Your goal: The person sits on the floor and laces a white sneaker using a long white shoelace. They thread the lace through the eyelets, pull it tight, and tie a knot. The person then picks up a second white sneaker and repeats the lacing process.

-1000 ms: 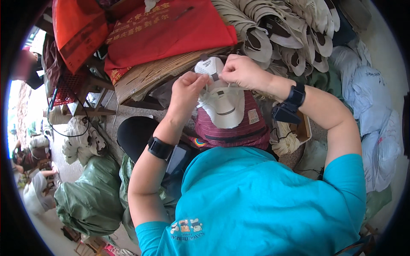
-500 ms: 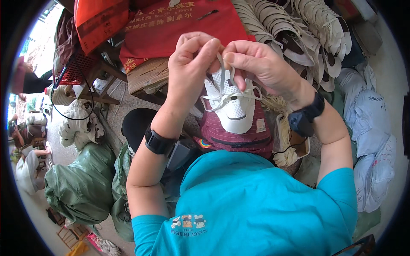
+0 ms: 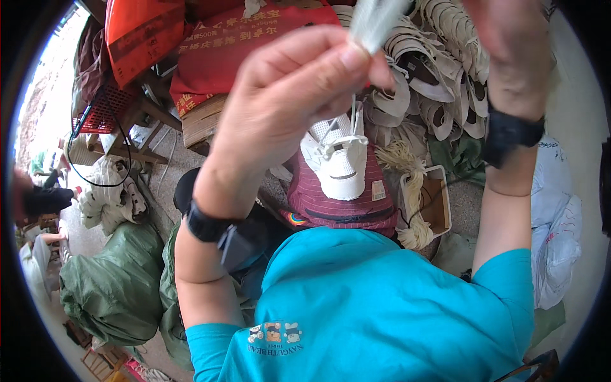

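A white shoe upper [image 3: 344, 181] with a mesh tongue rests on the maroon striped cloth [image 3: 305, 207] over my lap, toe toward me. A white shoelace [image 3: 354, 118] is threaded through it and rises toward my left hand [image 3: 299, 89]. That hand is raised above the upper, with thumb and fingers pinched on the lace. Beyond its fingertips, a blurred whitish band [image 3: 379, 22] runs up to the top edge. My right hand [image 3: 509, 41] is raised far to the right, smeared by motion and partly cut off, so its grip is unclear.
Stacked pale shoe uppers [image 3: 439, 70] lie at the far right. Bundles of cream laces [image 3: 417, 226] hang by an open box [image 3: 439, 204]. A wooden bench [image 3: 203, 118] with red cloth [image 3: 254, 48] stands ahead. Green sacks [image 3: 114, 280] sit left, white bags [image 3: 557, 223] right.
Both hands were together over the upper, fingering a lace. They are now higher and apart, my right hand swung out to the upper right. A taut lace now rises from the upper.
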